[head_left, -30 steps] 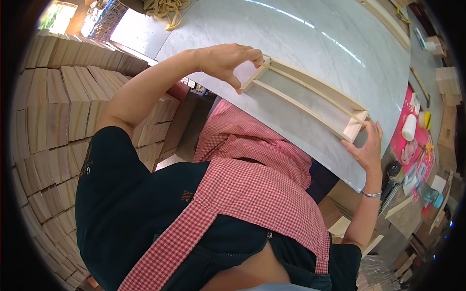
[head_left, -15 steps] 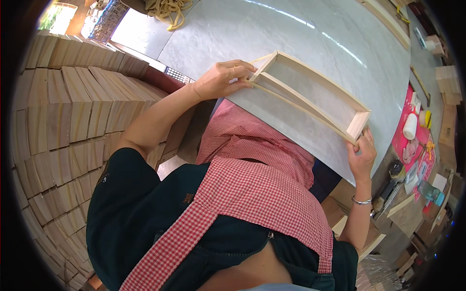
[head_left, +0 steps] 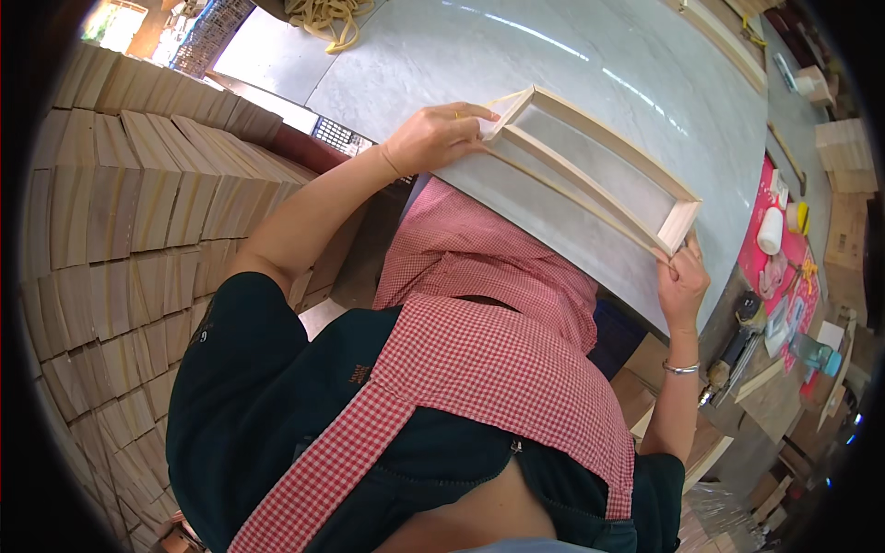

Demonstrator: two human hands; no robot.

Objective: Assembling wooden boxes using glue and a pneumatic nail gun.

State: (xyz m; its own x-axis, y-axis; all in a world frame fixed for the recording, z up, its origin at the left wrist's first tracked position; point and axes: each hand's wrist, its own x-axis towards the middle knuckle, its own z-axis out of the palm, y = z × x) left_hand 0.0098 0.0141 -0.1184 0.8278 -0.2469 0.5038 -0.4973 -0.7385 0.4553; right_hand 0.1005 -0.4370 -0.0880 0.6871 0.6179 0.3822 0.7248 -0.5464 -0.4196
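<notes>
A shallow rectangular wooden frame [head_left: 613, 137] is held slantwise over the near edge of the grey table. Along its near side runs a thin tan band [head_left: 572, 199], stretched between my two hands and standing off the wood. My left hand [head_left: 441, 138] is closed on the band at the frame's left end; a short length of it also runs from these fingers to the far left corner. My right hand [head_left: 684, 281] grips the near right corner, with the band's other end at its fingers. The fingertips under that corner are partly hidden.
A heap of tan bands [head_left: 324, 20] lies at the table's far left. Stacked wooden pieces [head_left: 138, 194] rise high on my left. At right, a white bottle [head_left: 771, 230], a tape roll [head_left: 798, 219] and a hammer [head_left: 786, 152] lie near a pink sheet.
The frame and both hands have shifted slightly away from me. The near strand of the band now stands further off the frame's near side.
</notes>
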